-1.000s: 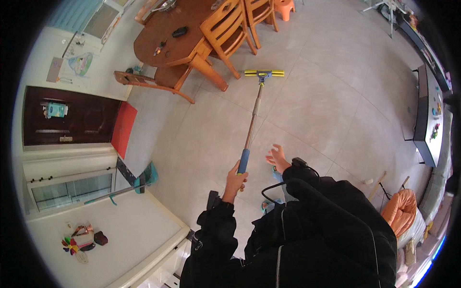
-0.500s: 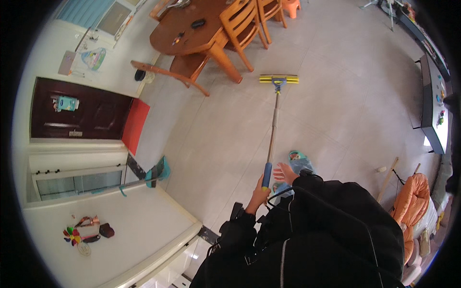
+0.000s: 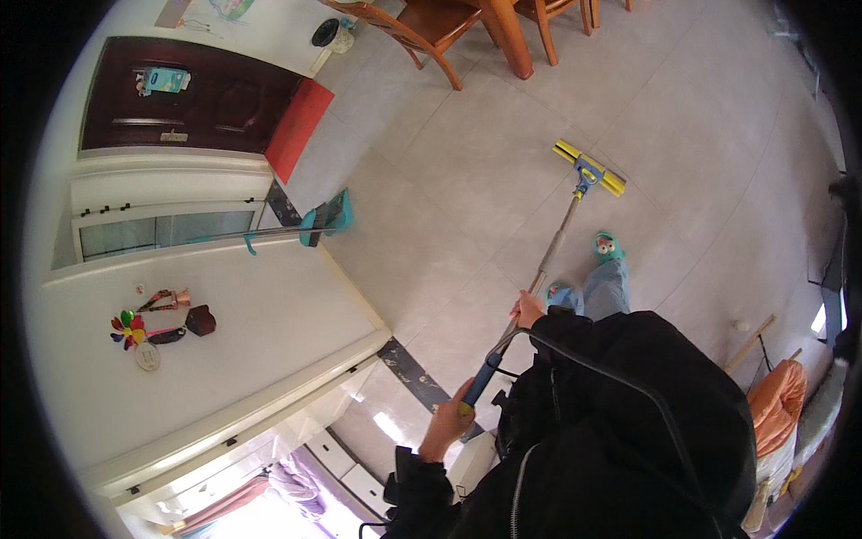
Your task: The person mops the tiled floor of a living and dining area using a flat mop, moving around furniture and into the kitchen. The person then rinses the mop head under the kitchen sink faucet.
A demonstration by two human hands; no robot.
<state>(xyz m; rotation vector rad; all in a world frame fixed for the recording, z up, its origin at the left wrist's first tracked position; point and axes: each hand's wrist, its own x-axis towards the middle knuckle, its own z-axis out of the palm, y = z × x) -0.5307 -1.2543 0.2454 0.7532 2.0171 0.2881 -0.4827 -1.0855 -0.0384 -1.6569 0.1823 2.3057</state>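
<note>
A sponge mop (image 3: 562, 231) slants across the floor in front of me. Its yellow sponge head (image 3: 590, 169) rests on the tiles, turned at an angle. My left hand (image 3: 446, 424) is wrapped round the end of the blue grip (image 3: 482, 379) at the lower left. Farther up the shaft, my right hand (image 3: 528, 308) is closed on the metal pole. My feet, in teal slippers (image 3: 607, 245), stand just right of the pole; one is partly hidden by my right hand and sleeve.
Wooden chairs (image 3: 437, 18) and a table leg (image 3: 508, 40) stand at the far side. A red mat (image 3: 299, 131) lies by the dark door (image 3: 180, 99). A teal dustpan (image 3: 338, 212) leans near the wall corner at left. Orange padded cloth (image 3: 777, 404) lies at right.
My right hand, open beside the handle before, now grips the pole. My left hand has drawn back toward the lower left. The mop head has come nearer and turned. The view has shifted.
</note>
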